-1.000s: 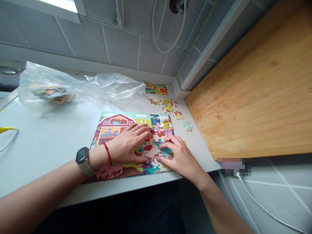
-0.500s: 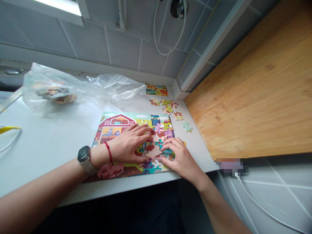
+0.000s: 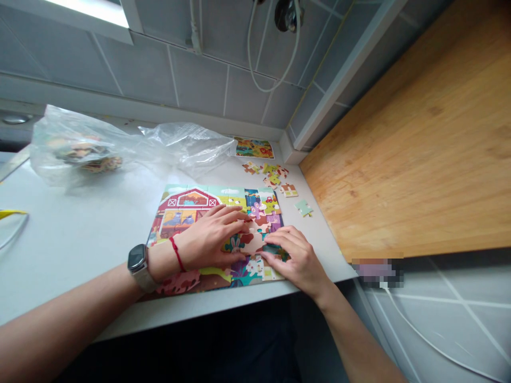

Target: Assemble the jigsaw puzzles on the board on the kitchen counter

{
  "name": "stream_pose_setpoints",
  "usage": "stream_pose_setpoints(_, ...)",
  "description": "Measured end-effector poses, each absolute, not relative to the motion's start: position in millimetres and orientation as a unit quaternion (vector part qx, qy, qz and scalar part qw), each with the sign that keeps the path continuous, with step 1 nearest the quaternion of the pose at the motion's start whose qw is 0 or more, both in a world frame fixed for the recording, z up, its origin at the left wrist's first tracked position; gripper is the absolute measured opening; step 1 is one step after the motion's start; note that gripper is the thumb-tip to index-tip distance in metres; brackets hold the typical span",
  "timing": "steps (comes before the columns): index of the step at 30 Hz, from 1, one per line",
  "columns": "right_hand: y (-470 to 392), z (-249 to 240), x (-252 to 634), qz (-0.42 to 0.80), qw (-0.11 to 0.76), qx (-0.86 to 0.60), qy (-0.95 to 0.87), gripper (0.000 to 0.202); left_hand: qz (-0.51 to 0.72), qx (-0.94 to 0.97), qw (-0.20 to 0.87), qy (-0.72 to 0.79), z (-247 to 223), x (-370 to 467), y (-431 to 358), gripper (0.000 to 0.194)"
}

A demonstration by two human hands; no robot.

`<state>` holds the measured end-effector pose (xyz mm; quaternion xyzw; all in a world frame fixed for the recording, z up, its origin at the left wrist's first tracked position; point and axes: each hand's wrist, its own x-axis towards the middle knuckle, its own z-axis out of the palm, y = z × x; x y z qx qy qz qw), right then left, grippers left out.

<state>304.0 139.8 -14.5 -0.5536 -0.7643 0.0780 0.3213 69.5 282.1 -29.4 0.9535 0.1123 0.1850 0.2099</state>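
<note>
A farm-scene jigsaw puzzle (image 3: 187,198) lies on the white counter, with a red barn at its upper left. My left hand (image 3: 217,236) rests across its middle, fingers stretched out and thumb apart, open; a wristwatch and a red cord are on that wrist. To its right, my right hand (image 3: 293,258) has bent fingers, with thumb and index fingertips at the right edge of a brown-and-white puzzle piece (image 3: 252,242). A dark teal patch shows between that thumb and the fingers. The palms hide parts of the puzzle.
Loose puzzle pieces (image 3: 272,175) lie beyond the puzzle, and a pale green piece (image 3: 304,208) sits to the right. A picture card (image 3: 254,148) lies by the wall. Clear plastic bags (image 3: 187,143) spread at the back left. A wooden panel (image 3: 407,159) borders the right side.
The view has shifted slightly. Both hands keep nearly the same place; the right fingers and thumb have shifted a little against the puzzle pieces.
</note>
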Motion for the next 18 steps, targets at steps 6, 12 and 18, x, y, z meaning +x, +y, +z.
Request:
stream_pose_setpoints(6, 140.9, -14.7, 310.5, 0.042, 0.297, -0.507, -0.808, 0.021, 0.186, 0.954, 0.202, 0.118, -30.3, 70.7, 281.0, 0.039)
stream_pose_setpoints(12, 140.7, -13.1, 321.6, 0.065, 0.298, -0.476, -0.825, 0.022, 0.198, 0.952, 0.211, 0.102, -30.6, 71.9, 278.0, 0.034)
stream_pose_setpoints(18, 138.9, -18.6, 321.1, 0.074, 0.345, -0.481, -0.802, 0.026, 0.197, 0.951, 0.213, 0.104, -29.2, 72.7, 275.1, 0.036)
